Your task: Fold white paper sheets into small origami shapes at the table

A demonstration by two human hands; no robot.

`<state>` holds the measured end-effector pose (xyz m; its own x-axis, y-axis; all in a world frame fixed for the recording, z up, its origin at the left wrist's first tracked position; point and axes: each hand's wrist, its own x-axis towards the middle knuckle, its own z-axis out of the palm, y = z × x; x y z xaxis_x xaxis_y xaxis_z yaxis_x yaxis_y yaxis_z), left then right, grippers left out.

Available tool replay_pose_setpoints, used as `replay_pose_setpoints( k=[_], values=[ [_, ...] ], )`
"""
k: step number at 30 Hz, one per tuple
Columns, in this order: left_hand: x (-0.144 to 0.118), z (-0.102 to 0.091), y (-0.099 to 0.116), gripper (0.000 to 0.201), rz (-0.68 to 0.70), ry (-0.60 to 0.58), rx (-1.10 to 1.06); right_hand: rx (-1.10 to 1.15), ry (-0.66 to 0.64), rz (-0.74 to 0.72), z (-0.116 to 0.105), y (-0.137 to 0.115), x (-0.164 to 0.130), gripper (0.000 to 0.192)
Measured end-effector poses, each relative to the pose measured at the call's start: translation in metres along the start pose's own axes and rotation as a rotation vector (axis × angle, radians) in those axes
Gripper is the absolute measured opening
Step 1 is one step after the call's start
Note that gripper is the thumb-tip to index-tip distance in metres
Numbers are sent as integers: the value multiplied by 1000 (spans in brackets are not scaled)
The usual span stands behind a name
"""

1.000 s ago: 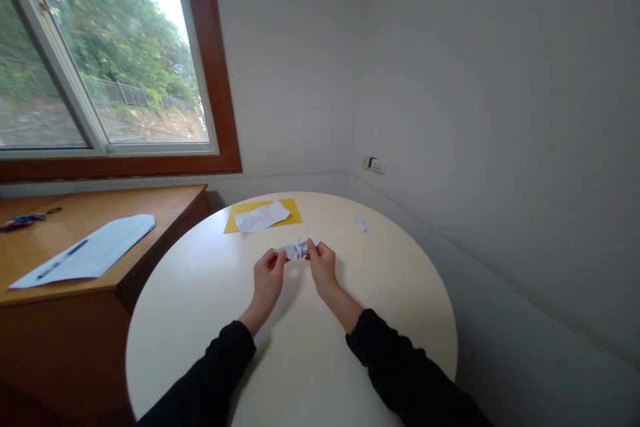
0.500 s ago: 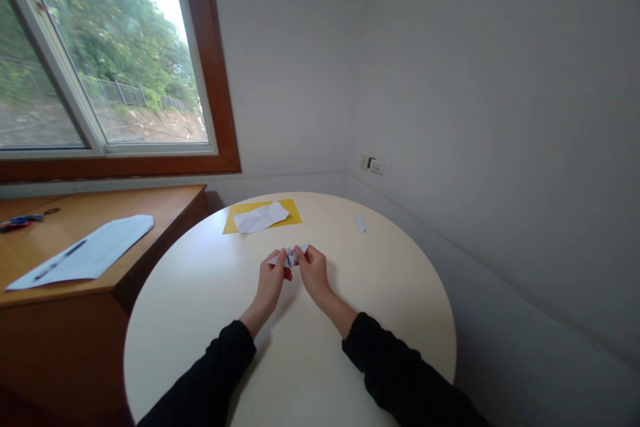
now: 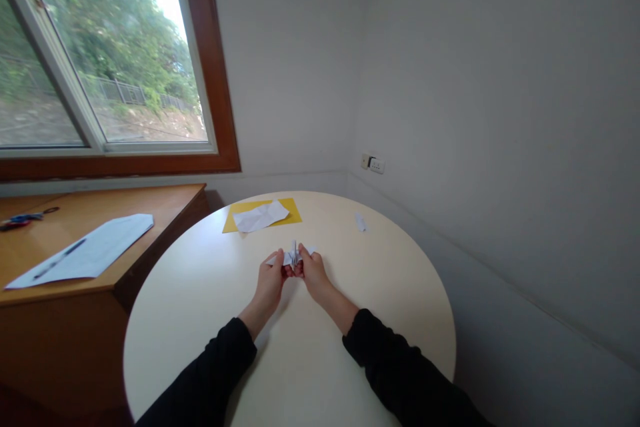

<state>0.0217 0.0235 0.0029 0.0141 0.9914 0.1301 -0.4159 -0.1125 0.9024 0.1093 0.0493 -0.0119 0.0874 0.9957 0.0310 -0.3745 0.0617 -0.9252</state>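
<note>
Both hands, left hand [image 3: 270, 282] and right hand [image 3: 311, 273], have drawn together, fingers pinched on a small folded white paper [image 3: 293, 255] above the round table [image 3: 210, 293]; a flap now stands upright. Farther off, crumpled paper [image 3: 261, 217] lies on a yellow sheet [image 3: 295, 209].

I see my left hand [image 3: 270, 283] and right hand [image 3: 311, 275] pinching a small folded white paper piece [image 3: 293, 255] above the round tabletop [image 3: 210, 300]; beyond lie a crumpled sheet [image 3: 260, 217] on yellow paper [image 3: 293, 210].
</note>
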Motion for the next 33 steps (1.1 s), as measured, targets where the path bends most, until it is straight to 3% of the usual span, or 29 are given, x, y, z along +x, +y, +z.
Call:
replay_pose_setpoints(
  k=[11, 33],
  values=[
    [3, 0, -3, 32, -72, 4, -235, 289, -19, 82, 2, 5, 0, 39],
    [10, -6, -9, 24, -149, -11, -393, 311, 12, 88, 2, -1, -1, 36]
  ],
)
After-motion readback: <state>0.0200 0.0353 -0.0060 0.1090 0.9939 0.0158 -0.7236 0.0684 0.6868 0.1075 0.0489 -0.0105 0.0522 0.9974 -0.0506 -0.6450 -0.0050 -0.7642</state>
